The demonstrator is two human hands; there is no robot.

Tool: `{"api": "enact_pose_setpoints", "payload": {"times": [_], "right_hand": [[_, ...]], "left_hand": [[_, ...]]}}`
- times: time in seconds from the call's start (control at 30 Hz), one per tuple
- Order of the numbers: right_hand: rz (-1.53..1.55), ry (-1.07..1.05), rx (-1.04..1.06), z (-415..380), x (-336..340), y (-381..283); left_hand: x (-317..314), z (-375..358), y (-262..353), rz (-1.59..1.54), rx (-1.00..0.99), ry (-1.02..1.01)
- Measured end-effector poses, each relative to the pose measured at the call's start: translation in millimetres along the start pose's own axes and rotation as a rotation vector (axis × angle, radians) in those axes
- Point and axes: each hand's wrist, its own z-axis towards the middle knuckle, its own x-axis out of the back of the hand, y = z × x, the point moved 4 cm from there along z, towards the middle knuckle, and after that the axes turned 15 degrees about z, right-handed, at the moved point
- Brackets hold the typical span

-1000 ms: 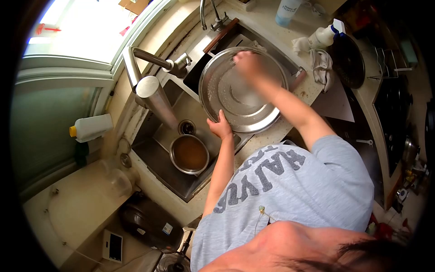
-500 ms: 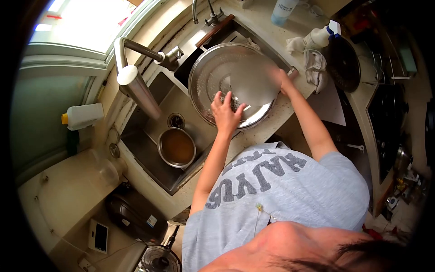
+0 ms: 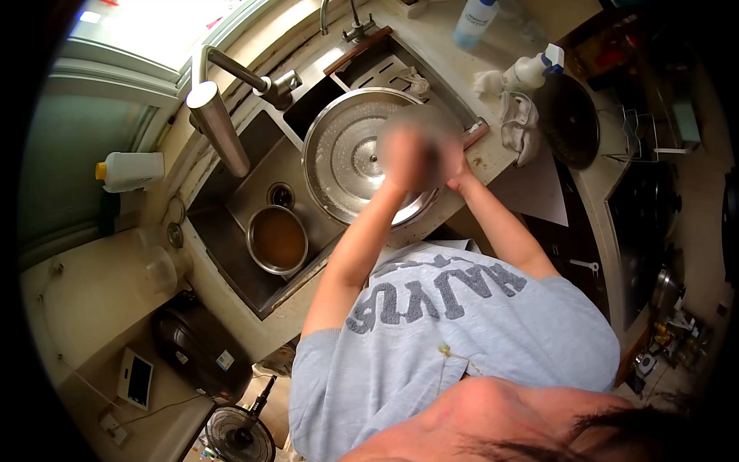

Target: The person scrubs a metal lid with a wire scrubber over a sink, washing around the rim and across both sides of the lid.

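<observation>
A large round metal lid (image 3: 339,146), wet and ringed with concentric grooves, lies across the sink and its front edge. My left hand (image 3: 406,163) is over the lid's right part, its fingers smeared by a blurred patch. Close beside it, my right hand (image 3: 456,171) is at the lid's right rim. The same blur hides its fingers, so its grip and anything between the hands cannot be made out. To the left, a metal pot (image 3: 278,240) of brownish liquid sits in the sink basin (image 3: 231,231) near the drain (image 3: 281,195).
A faucet (image 3: 223,123) reaches over the basin from the window side. On the right counter are a spray bottle (image 3: 531,71), a folded cloth (image 3: 519,127), a blue-and-clear bottle (image 3: 473,25) and a dark round lid (image 3: 566,122). A white jug (image 3: 132,171) stands at left.
My left hand has moved right across the lid, from spread fingers over a dark wiry clump to close beside my right hand. The whole view has shifted slightly left.
</observation>
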Motion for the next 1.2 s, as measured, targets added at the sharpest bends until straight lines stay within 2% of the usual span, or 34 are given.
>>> {"api": "enact_pose_setpoints", "payload": {"times": [0.03,0.07,0.1,0.17,0.2,0.23,0.3,0.43,0.5,0.57,0.63,0.7,0.8,0.9,0.97,1.07,1.17,1.2], "right_hand": [[0.066,0.021,-0.026,6.2,11.9,4.6],[0.128,0.041,-0.051,15.5,24.9,9.5],[0.192,0.063,-0.080,25.7,41.3,16.4],[0.320,0.104,-0.138,42.9,66.2,27.2],[0.359,0.109,-0.153,45.5,65.7,32.1],[0.398,0.115,-0.168,48.0,64.7,36.7],[-0.497,0.002,0.245,35.4,54.1,41.1],[-0.479,0.150,0.195,10.1,26.2,21.3],[-0.382,0.232,0.343,10.4,26.3,26.9],[-0.380,0.287,0.289,3.9,22.5,27.0],[-0.529,0.272,0.371,2.4,18.3,23.7],[-0.545,0.281,0.413,6.8,23.4,25.6],[-0.611,0.238,0.589,6.6,22.8,26.1],[-0.771,0.181,0.580,7.2,21.1,21.3],[-0.768,0.203,0.594,0.3,14.6,24.1],[-0.811,0.227,0.575,-2.2,6.7,22.0],[-0.849,0.265,0.544,-2.7,4.2,25.3],[-0.858,0.260,0.573,-2.5,5.2,25.6]], "left_hand": [[7.1,11.8,-4.1,0.101,-0.032,0.079],[1.7,24.9,-14.6,0.201,0.076,-0.147],[-1.1,18.5,-18.8,0.198,0.078,-0.146],[-18.2,2.5,-25.4,-0.191,0.093,-0.275],[-13.7,-2.5,-11.5,-0.068,0.112,-0.257],[25.6,11.7,19.7,0.032,-0.026,-0.046],[11.5,-8.6,14.1,-0.013,0.031,-0.212],[0.6,18.0,-5.1,0.097,0.030,-0.283],[-0.4,33.2,-22.1,0.254,0.211,-0.270],[5.3,34.0,-18.5,0.286,0.236,-0.260],[15.7,22.9,-0.2,0.180,0.087,-0.338],[25.8,0.2,16.8,0.037,0.012,-0.373],[33.9,-9.9,24.7,-0.067,0.078,-0.401],[14.9,5.1,6.1,0.042,0.095,-0.374],[5.3,22.9,-18.3,0.157,0.213,-0.232],[-3.1,39.3,-54.6,0.307,0.332,-0.213],[3.5,32.4,-46.6,0.231,0.353,-0.159],[2.2,24.0,-35.2,0.097,0.323,-0.131]]}}
